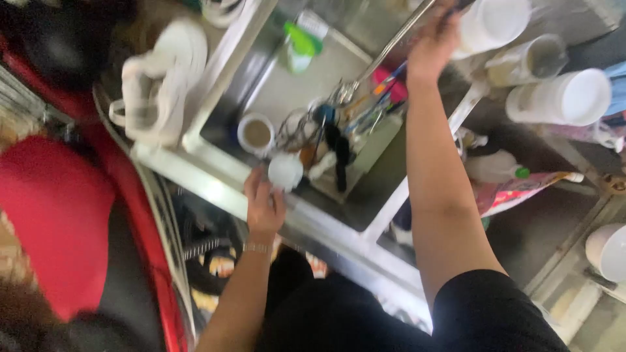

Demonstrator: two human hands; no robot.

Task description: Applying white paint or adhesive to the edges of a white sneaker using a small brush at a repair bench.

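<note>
Small white round cup (285, 171) at front rim of steel sink (339, 215), grasped in left hand (263, 202) grip. Right hand (432, 42) grip clenched on white plastic mug (490, 25), above sink's far side.

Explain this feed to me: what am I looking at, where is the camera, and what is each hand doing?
There is one picture, from a camera worn on a person's head, looking down and tilted. No machine: two bare hands. The left hand, bracelet on its wrist, holds a small white cup at the rim of a steel sink. The right hand reaches up to a white cup among other white cups. In the sink lie a cup of brown liquid, a pile of utensils and a green-capped bottle. The picture is blurred.
</note>
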